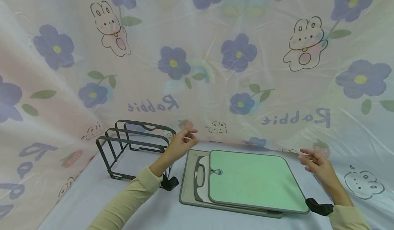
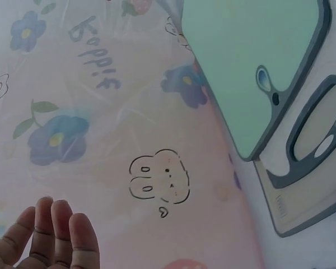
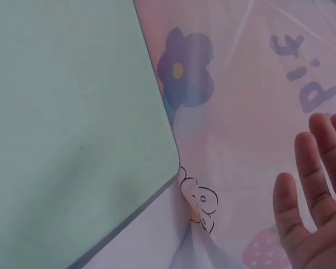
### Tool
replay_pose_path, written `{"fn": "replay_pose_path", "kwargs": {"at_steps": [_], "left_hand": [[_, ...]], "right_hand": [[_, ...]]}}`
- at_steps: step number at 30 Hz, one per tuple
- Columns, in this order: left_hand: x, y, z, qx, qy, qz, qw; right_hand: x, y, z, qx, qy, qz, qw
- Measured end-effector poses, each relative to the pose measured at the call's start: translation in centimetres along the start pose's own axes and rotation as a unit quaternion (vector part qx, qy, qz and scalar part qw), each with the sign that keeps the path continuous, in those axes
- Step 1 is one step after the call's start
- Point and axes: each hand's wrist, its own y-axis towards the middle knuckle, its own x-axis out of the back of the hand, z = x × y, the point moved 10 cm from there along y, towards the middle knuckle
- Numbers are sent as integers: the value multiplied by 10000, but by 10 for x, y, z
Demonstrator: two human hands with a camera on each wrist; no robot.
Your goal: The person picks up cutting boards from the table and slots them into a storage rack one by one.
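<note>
Three cutting boards lie stacked on the table: a green board (image 1: 255,180) on top, a white one with a grey handle (image 1: 201,178) under it, and a beige one (image 1: 185,185) at the bottom. My left hand (image 1: 180,144) hovers over the table between the dark wire rack (image 1: 132,144) and the stack's far left corner, fingers relaxed, holding nothing. My right hand (image 1: 317,161) hovers just off the green board's far right corner, fingers loose and empty. The left wrist view shows the left hand's fingers (image 2: 53,235) beside the green board (image 2: 241,61). The right wrist view shows the right hand's fingers (image 3: 313,196) near the green board's corner (image 3: 67,123).
A translucent sheet (image 1: 215,69) printed with purple flowers and rabbits hangs behind and around the table, touching it close to the boards' far edge. The wire rack stands upright at the left with nothing in its slots. The pale tabletop (image 1: 147,209) runs in front of the rack.
</note>
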Motion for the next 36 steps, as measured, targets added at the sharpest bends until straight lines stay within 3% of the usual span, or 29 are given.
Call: {"fn": "replay_pose_path", "kwargs": {"at_steps": [8, 17, 25, 36], "left_hand": [[-15, -4, 19, 227, -64, 128, 9996], [-28, -5, 52, 712, 270, 332, 9965], [-35, -6, 71, 980, 917, 483, 9898], [-48, -14, 93, 1477, 1004, 805, 9806]], "right_hand": [[-6, -2, -13, -335, -156, 116, 9992], [-11, -6, -32, -742, -412, 368, 9957], [-12, -11, -51, -1173, -547, 498, 9903], [-9, -15, -71, -1700, -963, 695, 9783]]}}
